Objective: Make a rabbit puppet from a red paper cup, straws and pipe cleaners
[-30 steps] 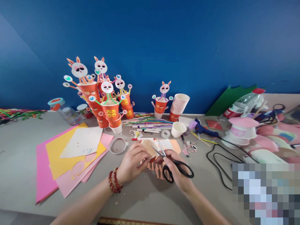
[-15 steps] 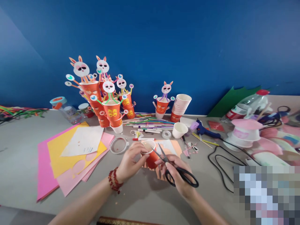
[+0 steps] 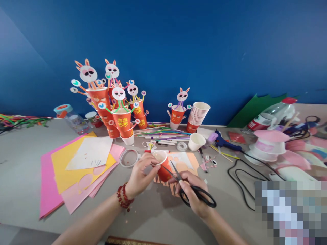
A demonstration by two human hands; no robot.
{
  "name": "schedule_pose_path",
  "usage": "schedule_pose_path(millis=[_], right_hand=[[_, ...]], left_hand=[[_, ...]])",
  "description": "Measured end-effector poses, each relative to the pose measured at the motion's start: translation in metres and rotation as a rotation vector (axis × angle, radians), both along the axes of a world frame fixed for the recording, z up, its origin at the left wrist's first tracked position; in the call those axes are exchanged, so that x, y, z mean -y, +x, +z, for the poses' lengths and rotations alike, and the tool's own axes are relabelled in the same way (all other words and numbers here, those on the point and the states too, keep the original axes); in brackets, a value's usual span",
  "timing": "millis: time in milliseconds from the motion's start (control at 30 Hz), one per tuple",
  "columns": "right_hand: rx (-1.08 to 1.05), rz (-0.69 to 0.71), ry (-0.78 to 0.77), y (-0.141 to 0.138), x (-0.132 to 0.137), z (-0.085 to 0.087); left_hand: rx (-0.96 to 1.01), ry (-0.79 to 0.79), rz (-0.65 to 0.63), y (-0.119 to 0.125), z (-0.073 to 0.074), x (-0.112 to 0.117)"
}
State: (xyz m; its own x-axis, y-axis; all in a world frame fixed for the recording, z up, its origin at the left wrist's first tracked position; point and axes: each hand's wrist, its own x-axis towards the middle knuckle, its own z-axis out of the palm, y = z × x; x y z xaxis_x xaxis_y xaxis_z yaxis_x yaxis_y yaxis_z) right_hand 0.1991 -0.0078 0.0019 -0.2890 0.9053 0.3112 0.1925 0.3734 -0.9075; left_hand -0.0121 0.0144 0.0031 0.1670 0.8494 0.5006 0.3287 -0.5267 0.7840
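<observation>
My left hand (image 3: 145,173), with red bead bracelets at the wrist, is closed on the rim of a red paper cup (image 3: 163,172). The cup leans a little, its white mouth turned up and toward the left. In my right hand (image 3: 195,195) is a pair of scissors (image 3: 201,194) with black handles. Their blades are parted and point up and left at the cup's side. Whether a blade touches the cup I cannot tell. Beneath the cup lies a peach-coloured sheet (image 3: 191,163) with cut edges and a white piece on it.
Rabbit-faced cup figures (image 3: 122,119) stand at the back left. A cup stack (image 3: 198,117), a white cup (image 3: 196,142), a tape roll (image 3: 182,146) and pens are behind my hands. Coloured paper (image 3: 58,173) lies left; a blue glue gun (image 3: 224,141) and its black cord are on the right.
The scissors and my right hand have shifted slightly down, so the blades now sit lower along the cup's side. More of the cup's red wall shows beside my left hand.
</observation>
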Motion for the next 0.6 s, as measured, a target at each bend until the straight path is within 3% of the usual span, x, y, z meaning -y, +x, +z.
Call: schedule_pose_path(millis=[600], right_hand=[[-0.003, 0.027, -0.037, 0.0001, -0.0004, -0.0009]], left_hand=[[-0.039, 0.093, 0.000, -0.0010, -0.0045, -0.0021]])
